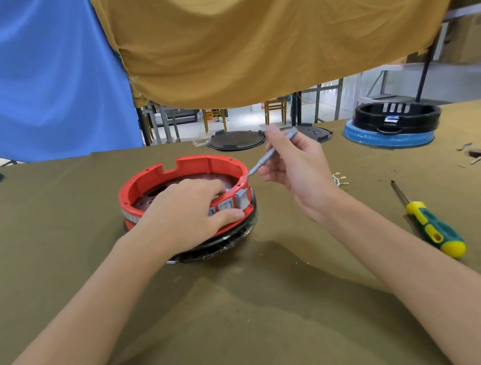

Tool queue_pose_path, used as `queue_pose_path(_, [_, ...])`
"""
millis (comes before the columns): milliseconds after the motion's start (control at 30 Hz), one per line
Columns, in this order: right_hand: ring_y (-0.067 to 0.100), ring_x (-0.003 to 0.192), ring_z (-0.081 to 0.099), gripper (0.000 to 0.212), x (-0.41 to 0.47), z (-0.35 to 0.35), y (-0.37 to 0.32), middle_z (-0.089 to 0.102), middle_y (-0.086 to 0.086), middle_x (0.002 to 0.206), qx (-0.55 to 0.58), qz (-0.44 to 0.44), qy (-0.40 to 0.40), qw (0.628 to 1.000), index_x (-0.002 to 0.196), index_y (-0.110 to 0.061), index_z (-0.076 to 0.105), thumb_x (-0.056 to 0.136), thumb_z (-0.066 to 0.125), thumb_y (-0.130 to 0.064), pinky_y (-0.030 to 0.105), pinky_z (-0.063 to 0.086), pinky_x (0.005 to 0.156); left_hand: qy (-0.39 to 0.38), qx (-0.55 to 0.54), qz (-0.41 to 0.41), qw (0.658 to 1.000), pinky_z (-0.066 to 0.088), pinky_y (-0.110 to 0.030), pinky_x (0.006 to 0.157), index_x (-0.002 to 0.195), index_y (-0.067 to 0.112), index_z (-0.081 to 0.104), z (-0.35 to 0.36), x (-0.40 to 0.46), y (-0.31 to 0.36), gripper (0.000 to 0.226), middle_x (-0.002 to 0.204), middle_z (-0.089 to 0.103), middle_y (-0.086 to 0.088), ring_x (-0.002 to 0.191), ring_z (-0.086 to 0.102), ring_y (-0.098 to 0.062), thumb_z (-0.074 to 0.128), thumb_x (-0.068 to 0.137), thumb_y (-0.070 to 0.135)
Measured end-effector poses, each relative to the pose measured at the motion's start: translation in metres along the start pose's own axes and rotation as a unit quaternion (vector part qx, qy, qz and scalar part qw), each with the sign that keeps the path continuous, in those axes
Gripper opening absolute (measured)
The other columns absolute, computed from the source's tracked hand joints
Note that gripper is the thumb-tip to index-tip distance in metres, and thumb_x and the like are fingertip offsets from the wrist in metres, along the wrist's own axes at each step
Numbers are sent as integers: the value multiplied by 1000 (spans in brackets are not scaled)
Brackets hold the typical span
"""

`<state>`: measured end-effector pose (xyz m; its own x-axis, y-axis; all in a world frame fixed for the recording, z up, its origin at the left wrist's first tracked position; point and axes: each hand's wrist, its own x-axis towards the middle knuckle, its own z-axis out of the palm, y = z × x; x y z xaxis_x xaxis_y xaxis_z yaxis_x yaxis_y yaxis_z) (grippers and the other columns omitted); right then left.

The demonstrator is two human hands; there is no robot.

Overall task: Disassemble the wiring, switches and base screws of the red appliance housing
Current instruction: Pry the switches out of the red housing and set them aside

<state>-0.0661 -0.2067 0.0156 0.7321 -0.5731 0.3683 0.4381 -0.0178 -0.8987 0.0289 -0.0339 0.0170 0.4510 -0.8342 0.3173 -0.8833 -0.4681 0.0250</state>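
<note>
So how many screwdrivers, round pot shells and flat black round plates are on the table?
Screwdrivers: 2, a grey one held in the right hand, a yellow-green one lying on the cloth.
Round shells: 2, the red housing under the left hand, a black one on a blue base.
Flat black plates: 2.
Total: 6.

The left hand (189, 213) grips the near wall of the red housing (151, 178), thumb beside the grey switches (229, 204). The right hand (296, 165) pinches a grey screwdriver (274, 150), its tip at the housing's right rim. A green-and-yellow screwdriver (432, 223) lies on the tabletop (245, 313) to the right.
</note>
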Motion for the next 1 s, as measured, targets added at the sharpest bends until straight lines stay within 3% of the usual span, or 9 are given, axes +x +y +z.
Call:
queue_pose_path(100, [15, 54, 65, 25, -4, -8, 3, 62, 4, 59, 24, 38, -1, 999, 85, -9, 62, 98, 62, -30, 26, 56, 57, -18, -29, -11, 999, 42, -29, 60, 92, 28, 62, -2, -1, -2, 36, 78, 63, 11, 71, 58, -9, 46, 91, 60])
queue_pose_path(233, [17, 55, 64, 19, -19, -25, 8, 65, 7, 66, -4, 57, -27, 998, 88, -6, 68, 94, 67, -25, 26, 56, 55, -52, -136, -41, 989, 48, -37, 72, 102, 30, 68, -10, -2, -4, 25, 77, 65, 10, 72, 59, -12, 50, 96, 47])
queue_pose_path(333, [20, 58, 66, 17, -30, -32, 10, 68, 11, 70, -20, 41, -43, 998, 95, 2, 68, 91, 70, -14, 26, 56, 57, -60, -173, -71, 981, 43, -34, 65, 103, 32, 70, -10, 0, -4, 24, 70, 60, 7, 64, 53, -10, 52, 96, 45])
queue_pose_path(433, [20, 58, 66, 7, -33, -28, 13, 68, 8, 66, -85, -3, -50, 995, 90, 0, 71, 92, 69, -6, 27, 57, 57, -50, -175, -101, 978, 39, -32, 60, 100, 28, 72, -8, 1, -2, 28, 68, 60, 5, 60, 52, -10, 52, 96, 47])
queue_pose_path(533, [21, 58, 64, 15, -37, -24, 18, 66, 4, 62, -176, -52, -62, 981, 82, -11, 74, 93, 67, -5, 30, 56, 58, -15, -133, -119, 984, 40, -32, 60, 93, 17, 71, -3, 1, 2, 36, 76, 66, -3, 70, 59, -17, 50, 96, 46])
queue_pose_path(667, [19, 62, 66, 14, -42, -20, 22, 69, 11, 67, -222, -75, -76, 969, 86, -14, 76, 95, 66, -9, 37, 60, 68, 1, -112, -118, 987, 33, -32, 54, 87, 10, 68, -2, 1, 4, 43, 71, 63, -7, 63, 54, -18, 47, 98, 47])
queue_pose_path(800, [22, 69, 68, 11, -47, -16, 21, 71, 6, 72, -271, -116, -82, 952, 91, -13, 77, 95, 66, -12, 50, 57, 75, -5, -119, -116, 986, 48, -37, 70, 96, 11, 70, -4, 0, 5, 45, 84, 71, -6, 78, 63, -22, 45, 99, 48])
queue_pose_path(1000, [14, 72, 60, 13, -55, -10, 23, 65, 1, 82, -406, -236, -106, 876, 100, -10, 78, 95, 67, -14, 24, 46, 70, -12, -116, -114, 987, 50, -40, 77, 96, 16, 72, -4, -1, 4, 45, 85, 72, -4, 80, 64, -19, 42, 99, 49])
